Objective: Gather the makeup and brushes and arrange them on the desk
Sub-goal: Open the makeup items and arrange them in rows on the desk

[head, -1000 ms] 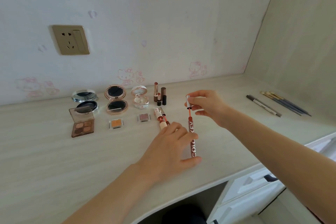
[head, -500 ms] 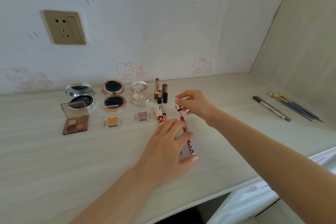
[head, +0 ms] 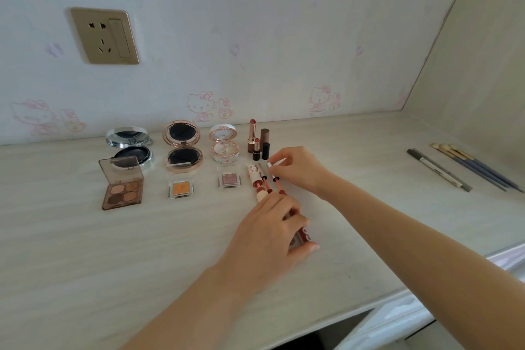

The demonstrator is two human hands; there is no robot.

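Lip gloss tube (head: 303, 236) sits near the centre of the frame, low on the desk (head: 85, 250) under your left hand (head: 270, 233), whose fingers curl over it and steady it. I cannot tell whether it rests fully on the surface. Your right hand (head: 301, 169), just above in the frame, pinches the silver cap (head: 270, 165) of the wand (head: 278, 185), and the wand's tip points back toward the tube's mouth.

Tube and wand line up end to end, parallel to two other opened glosses (head: 257, 179) just to their left. I judge you are laying this one out uncapped so its colour shows, like its neighbours. The rest fits that. The compacts (head: 183, 145) in the back row stand with lids raised, and the eyeshadow palette (head: 122, 187) and single shadows (head: 181, 189) lie open in front. The lipsticks (head: 257, 139) stand upright with their colour showing.

Brushes (head: 477, 169) and a pencil (head: 437, 170) lie toward the right edge, well apart from the display, so they look not yet gathered in. Set the wand down gently, since a wet tip could smear the desk.
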